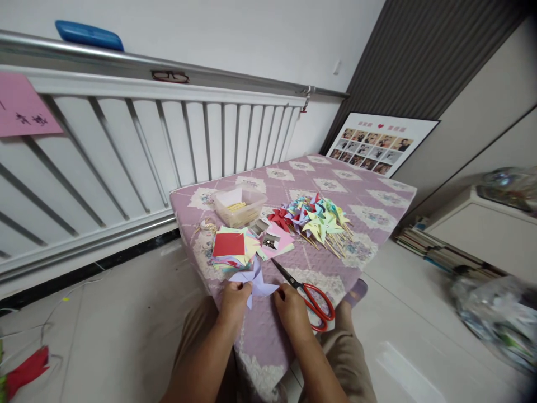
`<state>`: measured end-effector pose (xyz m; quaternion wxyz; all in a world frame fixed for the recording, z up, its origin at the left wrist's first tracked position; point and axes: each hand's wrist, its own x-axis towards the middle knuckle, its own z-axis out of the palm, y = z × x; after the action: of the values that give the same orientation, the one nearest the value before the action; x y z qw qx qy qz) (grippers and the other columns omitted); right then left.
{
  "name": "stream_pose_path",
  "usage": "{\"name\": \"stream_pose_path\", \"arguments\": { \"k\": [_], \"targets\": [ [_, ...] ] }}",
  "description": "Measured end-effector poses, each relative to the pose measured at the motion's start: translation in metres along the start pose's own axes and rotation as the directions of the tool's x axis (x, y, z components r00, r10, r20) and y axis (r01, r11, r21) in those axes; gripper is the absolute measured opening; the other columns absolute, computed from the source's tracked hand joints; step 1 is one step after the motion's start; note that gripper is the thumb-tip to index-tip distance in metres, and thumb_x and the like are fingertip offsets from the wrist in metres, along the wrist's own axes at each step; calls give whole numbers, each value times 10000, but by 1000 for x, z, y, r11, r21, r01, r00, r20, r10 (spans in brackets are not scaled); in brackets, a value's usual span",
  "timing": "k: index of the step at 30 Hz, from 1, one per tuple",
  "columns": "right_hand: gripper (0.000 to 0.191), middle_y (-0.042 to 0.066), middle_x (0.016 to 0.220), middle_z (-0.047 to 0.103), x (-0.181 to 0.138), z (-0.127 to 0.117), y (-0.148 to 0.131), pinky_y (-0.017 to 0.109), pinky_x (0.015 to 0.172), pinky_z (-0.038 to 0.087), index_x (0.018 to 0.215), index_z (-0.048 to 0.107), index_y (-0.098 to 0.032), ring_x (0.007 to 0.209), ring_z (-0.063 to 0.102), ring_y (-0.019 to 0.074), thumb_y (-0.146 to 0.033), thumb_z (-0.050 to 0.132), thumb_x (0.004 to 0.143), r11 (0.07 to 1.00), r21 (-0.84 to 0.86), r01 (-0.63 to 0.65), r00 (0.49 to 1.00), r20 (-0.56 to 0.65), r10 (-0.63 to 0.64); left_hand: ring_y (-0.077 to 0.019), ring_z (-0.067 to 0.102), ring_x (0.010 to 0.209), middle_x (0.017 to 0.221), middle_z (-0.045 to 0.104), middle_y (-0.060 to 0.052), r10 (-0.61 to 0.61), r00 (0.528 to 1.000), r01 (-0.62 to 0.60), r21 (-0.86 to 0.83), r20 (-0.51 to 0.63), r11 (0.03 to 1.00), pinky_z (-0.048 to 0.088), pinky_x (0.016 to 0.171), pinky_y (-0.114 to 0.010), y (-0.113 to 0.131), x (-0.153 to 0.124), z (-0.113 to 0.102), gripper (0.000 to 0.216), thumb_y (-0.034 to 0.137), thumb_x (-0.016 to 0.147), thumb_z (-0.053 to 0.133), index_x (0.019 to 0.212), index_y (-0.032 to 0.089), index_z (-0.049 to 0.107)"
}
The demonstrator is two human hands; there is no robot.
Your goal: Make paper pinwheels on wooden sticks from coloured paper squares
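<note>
A lavender paper pinwheel (260,286) is held over the near end of the table. My left hand (235,298) pinches it near its centre, thumb on top. The closed fingers of my right hand (290,305) are at its right-hand tip and seem to pinch it. Red-handled scissors (308,295) lie beside my right hand, blades toward the paper stack. Just beyond the pinwheel is a stack of coloured paper squares with a red square (229,244) on top. A small box of metal pins (271,241) rests on pink paper (285,237).
A clear plastic box (254,211) holds thin wooden sticks. Finished pinwheels on sticks (321,221) lie heaped to the right on the patterned tablecloth (289,187). A white radiator (188,134) runs along the wall, and a photo board (373,146) leans at the far end.
</note>
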<state>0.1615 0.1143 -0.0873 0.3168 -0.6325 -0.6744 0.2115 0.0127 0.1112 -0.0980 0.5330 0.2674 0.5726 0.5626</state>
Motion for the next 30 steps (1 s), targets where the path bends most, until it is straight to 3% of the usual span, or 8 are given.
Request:
{"name": "stream_pose_path", "arguments": {
  "k": [6, 12, 17, 22, 30],
  "targets": [
    [135, 23, 616, 579, -1, 0, -2, 306, 594, 361, 602, 530, -231, 607, 538, 205, -211, 502, 733, 997, 77, 14, 999, -34, -11, -159, 573, 579, 600, 645, 2, -2, 1000, 2, 48, -4, 999, 413, 567, -250, 2, -1, 0, 188, 341, 625, 625, 640, 156, 656],
    [140, -3, 569, 548, -11, -3, -1, 308, 589, 372, 593, 526, -224, 572, 502, 183, -268, 548, 724, 965, 263, -6, 995, -98, 33, -161, 574, 587, 619, 644, -2, 11, 1000, -10, 91, -5, 996, 416, 568, -253, -4, 2, -1, 212, 366, 627, 615, 650, 157, 646],
    [196, 80, 783, 677, -26, -6, 4, 322, 629, 467, 613, 506, -213, 728, 615, 215, -351, 562, 741, 870, 487, -71, 977, -142, 159, -153, 548, 547, 569, 616, 10, 18, 1000, -19, 119, 7, 993, 401, 542, -250, -4, 1, -1, 219, 380, 633, 608, 632, 162, 636],
    [270, 87, 803, 694, -35, -10, -4, 285, 508, 480, 665, 508, -212, 647, 622, 194, -451, 600, 749, 754, 642, -139, 963, -89, 253, -134, 502, 515, 534, 575, 24, 27, 999, -30, 154, 23, 988, 374, 521, -240, 1, -5, 0, 208, 368, 651, 596, 612, 165, 621],
    [329, -24, 565, 558, -28, -18, -31, 272, 510, 414, 690, 582, -199, 496, 498, 146, -515, 659, 740, 732, 667, -140, 989, 51, 142, -119, 434, 455, 449, 487, 47, 34, 999, -42, 236, 39, 971, 328, 475, -236, 8, -10, 0, 209, 355, 667, 598, 541, 188, 587]
  ]
}}
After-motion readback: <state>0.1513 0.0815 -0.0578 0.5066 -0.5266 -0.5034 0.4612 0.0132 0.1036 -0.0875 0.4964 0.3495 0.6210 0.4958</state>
